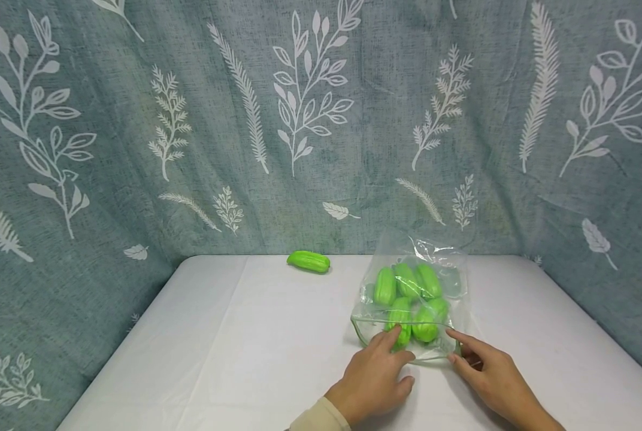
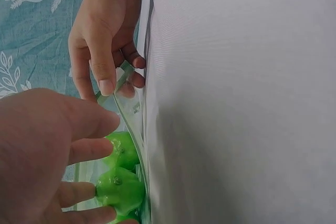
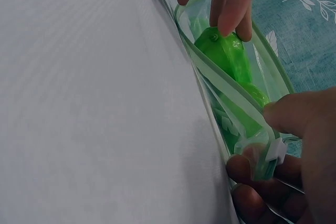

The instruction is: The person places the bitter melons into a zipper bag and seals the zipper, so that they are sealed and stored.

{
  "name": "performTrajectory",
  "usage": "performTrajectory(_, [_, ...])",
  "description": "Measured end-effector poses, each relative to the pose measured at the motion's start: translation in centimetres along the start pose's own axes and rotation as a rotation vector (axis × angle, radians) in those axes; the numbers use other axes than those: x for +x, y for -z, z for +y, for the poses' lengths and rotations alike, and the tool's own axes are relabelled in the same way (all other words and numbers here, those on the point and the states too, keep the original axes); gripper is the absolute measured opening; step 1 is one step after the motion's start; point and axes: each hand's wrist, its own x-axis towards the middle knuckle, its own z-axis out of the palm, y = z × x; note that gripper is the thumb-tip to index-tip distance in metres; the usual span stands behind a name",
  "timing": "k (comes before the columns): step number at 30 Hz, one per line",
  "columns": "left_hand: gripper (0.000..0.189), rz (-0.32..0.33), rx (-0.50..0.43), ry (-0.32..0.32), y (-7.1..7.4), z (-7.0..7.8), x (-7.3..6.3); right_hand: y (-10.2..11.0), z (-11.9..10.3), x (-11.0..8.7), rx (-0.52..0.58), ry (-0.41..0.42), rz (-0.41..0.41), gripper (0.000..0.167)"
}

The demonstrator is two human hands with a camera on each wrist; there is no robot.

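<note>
A clear zip bag with a green-edged mouth lies on the table, its opening towards me. Inside are several bright green toy cucumbers; they could be another ridged vegetable. My left hand reaches into the mouth, and its extended fingers touch the end of the nearest cucumber. At the mouth's right corner, my right hand pinches the bag's edge beside a white zip slider. One more cucumber lies outside the bag, near the table's back edge.
The table is covered with a white cloth. A blue-green curtain with white leaf prints hangs close behind it and along both sides.
</note>
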Motion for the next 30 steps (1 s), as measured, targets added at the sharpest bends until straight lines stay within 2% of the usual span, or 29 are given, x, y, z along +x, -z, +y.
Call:
performTrajectory(9, [0.030, -0.028, 0.004, 0.011, 0.2, 0.1, -0.1, -0.1, -0.3, 0.1, 0.003, -0.036, -0.005, 0.045])
performTrajectory(15, [0.031, -0.035, -0.002, -0.019, 0.5, 0.5, -0.8, 0.0, -0.2, 0.1, 0.004, -0.029, -0.007, 0.045])
performTrajectory(22, [0.031, -0.033, 0.034, -0.051, 0.6, 1.0, -1.1, 0.1, -0.1, 0.1, 0.016, -0.004, 0.000, 0.044])
performTrajectory(30, [0.032, -0.064, 0.033, -0.029, 0.4, 0.8, -0.9, 0.1, -0.2, 0.1, 0.024, -0.007, -0.008, 0.044])
